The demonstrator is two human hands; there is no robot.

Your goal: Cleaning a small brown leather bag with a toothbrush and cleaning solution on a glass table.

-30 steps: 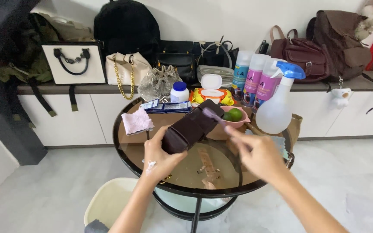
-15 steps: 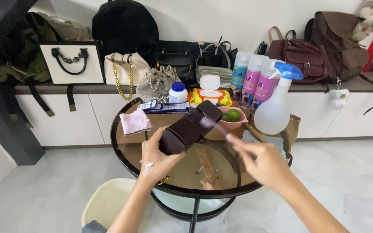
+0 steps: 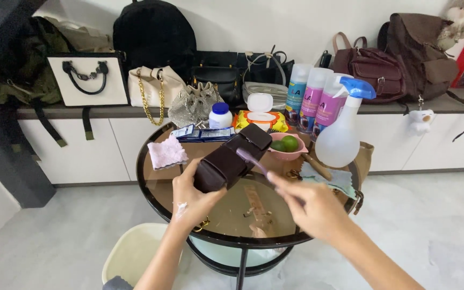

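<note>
Head view, toothbrush [image 3: 251, 160] slid lower along dark brown bag [image 3: 231, 159], right hand [image 3: 310, 207] nearer

A white wall [image 3: 275, 21] rises behind a low white cabinet [image 3: 103, 147] under a grey ledge [image 3: 414, 107]; pale marble floor [image 3: 441, 225], evenly lit.

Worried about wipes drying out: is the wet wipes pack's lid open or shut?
Open: the wet wipes pack's white flip lid stands raised above it.

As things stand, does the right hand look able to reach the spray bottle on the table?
Probably yes: the right hand holds a purple brush, but the spray bottle stands just beyond it with nothing tall between.
</note>
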